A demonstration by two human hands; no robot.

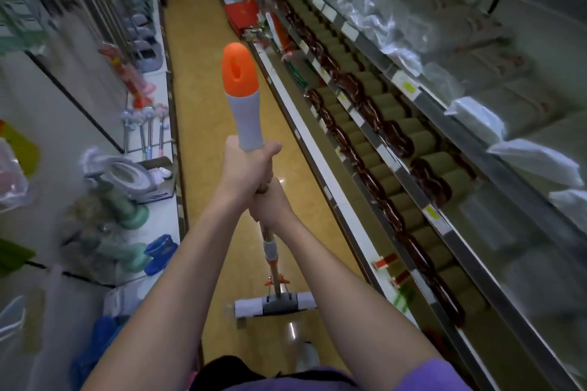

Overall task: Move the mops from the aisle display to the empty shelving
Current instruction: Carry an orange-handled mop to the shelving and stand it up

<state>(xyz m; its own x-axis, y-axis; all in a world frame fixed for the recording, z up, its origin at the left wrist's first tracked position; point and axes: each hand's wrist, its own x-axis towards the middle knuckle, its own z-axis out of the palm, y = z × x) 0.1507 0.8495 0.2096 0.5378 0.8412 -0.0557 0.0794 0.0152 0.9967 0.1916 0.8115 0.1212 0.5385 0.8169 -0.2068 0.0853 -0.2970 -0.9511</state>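
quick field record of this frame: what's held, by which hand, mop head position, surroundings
held: mop, upright, orange-tipped grey grip on top
left hand: grips the pole just under the grey grip
right hand: grips the pole directly below the left
mop head: flat, white and grey, low near the yellow floor
surroundings: aisle between stocked shelves

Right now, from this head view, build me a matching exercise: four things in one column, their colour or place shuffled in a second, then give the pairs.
Column one:
1. mop handle tip
2. mop head
3. small boots
4. left hand

Column two:
A. blue, on the left-side shelf
B. orange, pointing up the aisle
C. gripping the pole just under the grey grip, above the right hand
D. grey and white, low over the yellow floor

Pairs: 1-B, 2-D, 3-A, 4-C
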